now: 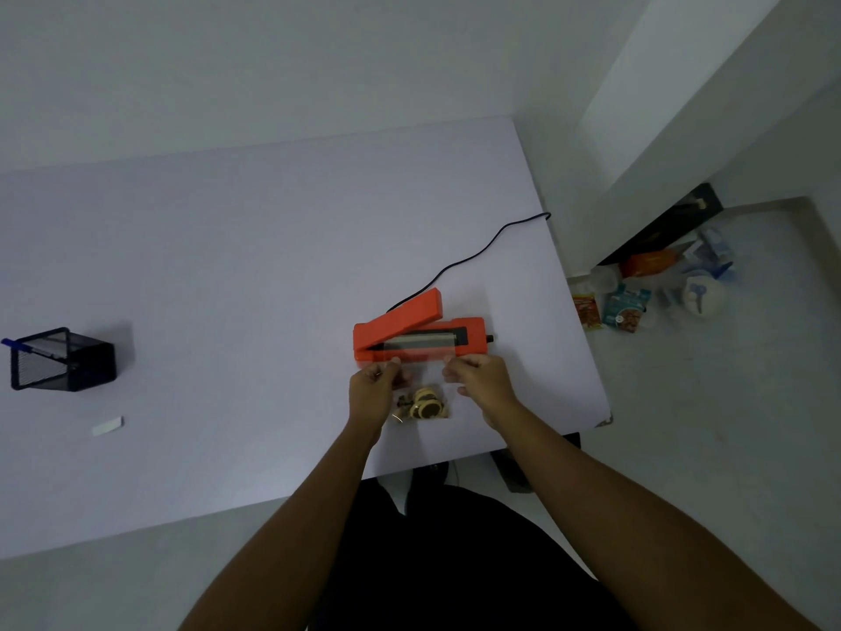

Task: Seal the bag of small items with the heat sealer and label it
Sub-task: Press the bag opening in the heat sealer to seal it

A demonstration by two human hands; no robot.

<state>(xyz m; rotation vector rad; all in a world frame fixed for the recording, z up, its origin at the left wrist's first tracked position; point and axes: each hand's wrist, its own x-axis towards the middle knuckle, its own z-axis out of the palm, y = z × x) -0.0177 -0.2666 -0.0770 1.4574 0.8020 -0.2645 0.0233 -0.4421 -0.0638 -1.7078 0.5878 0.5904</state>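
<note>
Fingers of both hands, left [371,388] and right [478,379], pinch the bag [421,393] by its top corners at the open sealer [418,341]; it feels thin, limp, slippery, bottom-heavy.

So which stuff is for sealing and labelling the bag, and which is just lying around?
For the job: clear bag, held by both hands; orange heat sealer, lid up; white label; pen in the black holder.

Just lying around: packets on the floor.
</note>
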